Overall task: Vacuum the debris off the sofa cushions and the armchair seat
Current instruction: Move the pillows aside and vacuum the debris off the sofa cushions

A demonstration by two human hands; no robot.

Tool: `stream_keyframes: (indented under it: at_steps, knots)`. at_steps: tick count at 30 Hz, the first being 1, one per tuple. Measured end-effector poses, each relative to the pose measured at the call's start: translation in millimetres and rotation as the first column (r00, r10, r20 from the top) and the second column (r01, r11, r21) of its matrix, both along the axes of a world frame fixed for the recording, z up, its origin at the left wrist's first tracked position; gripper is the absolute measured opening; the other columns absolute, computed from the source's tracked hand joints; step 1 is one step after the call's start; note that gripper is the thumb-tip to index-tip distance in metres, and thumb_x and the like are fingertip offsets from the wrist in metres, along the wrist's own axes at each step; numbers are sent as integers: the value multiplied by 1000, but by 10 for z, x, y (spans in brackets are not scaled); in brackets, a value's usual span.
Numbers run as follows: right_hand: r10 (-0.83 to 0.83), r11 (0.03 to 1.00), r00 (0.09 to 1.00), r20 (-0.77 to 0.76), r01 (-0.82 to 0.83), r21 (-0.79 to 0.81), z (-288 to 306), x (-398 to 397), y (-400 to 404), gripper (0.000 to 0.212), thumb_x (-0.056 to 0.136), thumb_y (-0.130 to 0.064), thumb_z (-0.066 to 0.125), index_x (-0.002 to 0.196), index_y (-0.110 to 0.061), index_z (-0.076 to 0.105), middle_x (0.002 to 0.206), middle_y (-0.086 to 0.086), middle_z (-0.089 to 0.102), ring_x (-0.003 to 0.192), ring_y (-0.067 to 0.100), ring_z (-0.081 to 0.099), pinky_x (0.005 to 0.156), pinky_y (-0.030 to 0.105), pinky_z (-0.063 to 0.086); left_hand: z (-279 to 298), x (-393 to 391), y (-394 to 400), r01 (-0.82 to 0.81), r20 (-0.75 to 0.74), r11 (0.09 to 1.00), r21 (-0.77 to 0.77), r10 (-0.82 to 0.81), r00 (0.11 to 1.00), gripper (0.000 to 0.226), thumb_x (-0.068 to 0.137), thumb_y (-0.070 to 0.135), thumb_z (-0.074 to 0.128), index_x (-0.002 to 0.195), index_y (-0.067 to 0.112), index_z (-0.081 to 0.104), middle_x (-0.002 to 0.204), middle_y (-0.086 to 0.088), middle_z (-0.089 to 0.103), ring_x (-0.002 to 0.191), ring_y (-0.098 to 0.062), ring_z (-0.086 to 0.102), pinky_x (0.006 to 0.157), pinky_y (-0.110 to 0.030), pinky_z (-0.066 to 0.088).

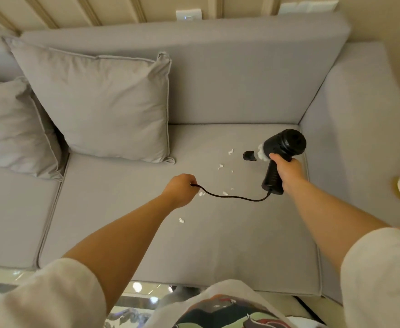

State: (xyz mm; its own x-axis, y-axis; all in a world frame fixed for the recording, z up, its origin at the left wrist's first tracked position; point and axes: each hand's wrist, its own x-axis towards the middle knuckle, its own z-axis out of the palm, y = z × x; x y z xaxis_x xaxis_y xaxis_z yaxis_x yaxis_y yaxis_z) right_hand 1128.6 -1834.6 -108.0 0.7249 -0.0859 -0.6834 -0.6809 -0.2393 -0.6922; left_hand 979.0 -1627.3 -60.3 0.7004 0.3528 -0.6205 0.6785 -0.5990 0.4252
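Right hand wrapped tight around the ribbed grip of a black handheld pistol-shaped vacuum cleaner, fingers curled fully closed, thumb up near the barrel. Nozzle pointing left and down, just above the grey fabric sofa seat cushion, close to the cushion's rear right corner. Clear dust chamber packed with white bits. Left hand closed in a fist, pinching the end of a thin black cord running from the vacuum's handle base, sagging over the cushion's middle. Small white paper scraps scattered on the cushion between the nozzle and the left hand, one more nearer the front edge. Large grey square throw pillow propped at the cushion's rear left.
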Motion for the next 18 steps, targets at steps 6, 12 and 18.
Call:
stream_keyframes:
  at_steps: [6, 12, 18]
  knots:
    - [67, 998, 998, 7, -67, -4, -199, 278, 178, 44, 81, -29, 65, 118, -8, 53, 97, 11, 58, 86, 24, 57, 78, 38, 44, -124, 240, 31, -10, -45, 1000, 1, 10, 999, 14, 89, 14, 49, 87, 9, 62, 67, 0, 50, 73, -22, 48, 50, -19, 32]
    - [77, 997, 997, -17, -76, 6, -417, 441, 370, 45, 82, -29, 65, 119, -7, 52, 97, 10, 57, 86, 25, 56, 80, 39, 45, -302, 309, 147, -50, -91, 999, -3, 49, 995, 12, 90, 14, 47, 80, 11, 54, 61, 4, 44, 59, -16, 43, 47, -20, 30]
    - [78, 997, 996, -34, -78, 19, -566, 534, 532, 45, 82, -28, 64, 120, -8, 52, 96, 9, 57, 88, 26, 56, 83, 40, 45, -420, 312, 220, -75, -112, 997, -13, 73, 991, 14, 90, 14, 46, 80, 10, 54, 61, 4, 45, 56, -14, 42, 49, -21, 31]
